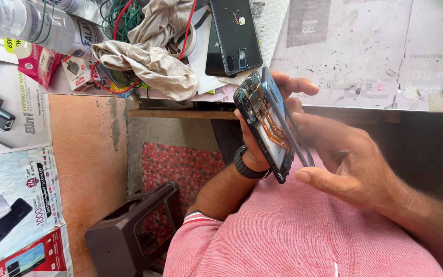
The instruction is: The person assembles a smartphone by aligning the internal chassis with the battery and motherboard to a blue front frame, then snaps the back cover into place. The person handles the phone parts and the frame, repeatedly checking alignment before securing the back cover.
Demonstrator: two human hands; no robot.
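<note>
From the head view, my left hand (262,128) grips the opened phone (265,125) above my lap; my right hand (349,169) pinches tweezers (296,136) inside it. The back cover (234,36) is already off, on the table (365,56); inner work remains, I think.

You wear a pink short-sleeved shirt (303,236) with a fine woven texture; its left sleeve (193,228) ends in a folded hem edged with a thin white line. A dark, chunky wristwatch (246,164) with a black band circles your left wrist. Both forearms are bare.
</note>
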